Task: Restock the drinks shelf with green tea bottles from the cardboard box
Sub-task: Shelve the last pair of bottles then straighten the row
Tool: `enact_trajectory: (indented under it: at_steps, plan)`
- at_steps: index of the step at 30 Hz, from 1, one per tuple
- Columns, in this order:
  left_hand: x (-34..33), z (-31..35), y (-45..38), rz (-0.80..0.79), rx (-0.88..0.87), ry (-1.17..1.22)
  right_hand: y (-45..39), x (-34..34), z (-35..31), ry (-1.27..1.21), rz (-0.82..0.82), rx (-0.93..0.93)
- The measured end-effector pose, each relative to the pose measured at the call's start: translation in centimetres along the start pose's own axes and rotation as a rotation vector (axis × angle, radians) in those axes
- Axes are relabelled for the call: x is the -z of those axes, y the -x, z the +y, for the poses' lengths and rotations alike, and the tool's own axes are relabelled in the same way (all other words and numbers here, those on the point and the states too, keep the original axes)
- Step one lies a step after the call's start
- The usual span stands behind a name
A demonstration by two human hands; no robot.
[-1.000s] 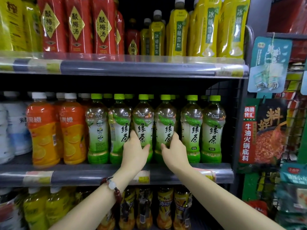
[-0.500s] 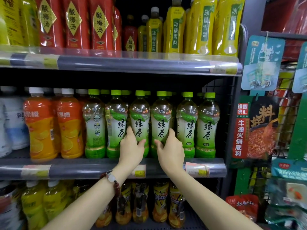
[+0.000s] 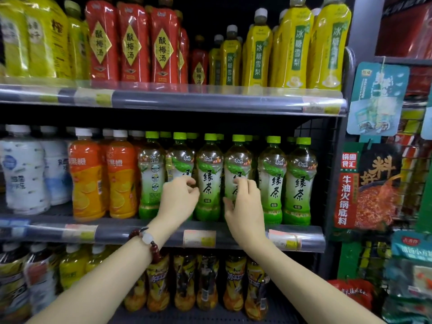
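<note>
A row of green tea bottles (image 3: 300, 181) with green caps stands on the middle shelf (image 3: 233, 235). My left hand (image 3: 177, 202), with a bead bracelet on its wrist, has its fingers curled on the right side of the second green tea bottle (image 3: 180, 160). My right hand (image 3: 244, 206) holds the fourth green tea bottle (image 3: 237, 157), thumb on its left side and fingers across its label. The third green tea bottle (image 3: 208, 183) stands untouched between my hands. No cardboard box is in view.
Orange juice bottles (image 3: 86, 181) and white drink bottles (image 3: 23, 174) stand left of the tea. Red bottles (image 3: 133, 45) and yellow bottles (image 3: 292, 47) fill the top shelf. Darker bottles (image 3: 208, 284) stand below. Hanging sauce packets (image 3: 367, 188) crowd the rack on the right.
Both hands have moved up the bottles. My left hand's fingers went from spread to curled on the second bottle. My right hand's thumb and fingers closed around the fourth bottle.
</note>
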State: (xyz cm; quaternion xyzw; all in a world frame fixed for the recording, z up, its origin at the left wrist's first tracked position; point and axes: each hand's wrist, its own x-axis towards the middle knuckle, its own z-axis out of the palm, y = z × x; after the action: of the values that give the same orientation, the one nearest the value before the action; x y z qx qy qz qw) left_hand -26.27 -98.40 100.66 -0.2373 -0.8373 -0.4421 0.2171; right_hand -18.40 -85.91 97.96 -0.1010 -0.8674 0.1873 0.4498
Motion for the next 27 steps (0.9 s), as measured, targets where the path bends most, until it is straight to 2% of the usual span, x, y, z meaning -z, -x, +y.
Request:
enact_trajectory:
  at_steps: [5, 8, 10, 12, 15, 18, 20, 27]
  plan:
    - [5.2, -4.2, -0.9, 0.102, -0.039, -0.166, 0.2, -2.5, -4.5, -0.178, -0.139, 0.034]
    - [7.6, -6.7, -1.4, 0.103, -0.045, -0.274, -0.3, -4.5, -7.5, -0.236, -0.162, -0.089]
    - [8.2, -7.8, -1.8, 0.01, -0.03, -0.315, -0.7, -5.7, -8.9, -0.243, -0.198, -0.212]
    - [8.0, -8.4, -2.4, -0.108, 0.007, -0.265, -1.0, -6.6, -9.8, -0.279, -0.238, -0.326]
    - [7.3, -8.6, -3.5, -0.21, 0.094, -0.08, -1.3, -7.1, -10.2, -0.307, -0.233, -0.383]
    - [6.4, -8.9, -4.4, -0.231, 0.197, 0.205, -1.7, -7.3, -10.2, -0.31, -0.179, -0.406]
    - [6.2, -9.2, -4.6, -0.223, 0.229, 0.305, -1.8, -7.4, -10.2, -0.284, -0.165, -0.409]
    - [5.3, -8.5, -3.4, -0.039, 0.183, 0.095, -1.9, -8.4, -10.5, -0.224, -0.089, -0.437]
